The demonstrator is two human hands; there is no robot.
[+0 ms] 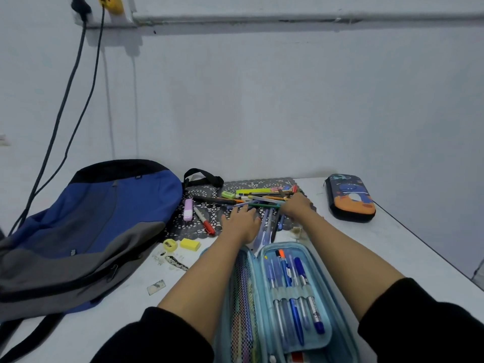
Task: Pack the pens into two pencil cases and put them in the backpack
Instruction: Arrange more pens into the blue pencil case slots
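A pile of loose pens (262,198) lies on a black lace mat (207,189) at the back of the white table. My left hand (242,222) rests flat on the pile's near side, fingers spread. My right hand (297,205) is cupped over the right ends of the pens, fingers curled round them. In front of me a light blue pencil case (262,260) lies open, with several blue pens (296,297) held in its elastic loops. A shut dark pencil case (351,197) with a space print lies at the back right. The blue and grey backpack (99,218) lies flat on the left.
A red-capped marker (205,221) and a pink eraser (188,209) lie left of the pile. A yellow sharpener (170,244), a yellow eraser (190,244) and small scraps sit near the backpack. Cables (65,100) hang down the wall. The table's right edge (432,255) runs diagonally.
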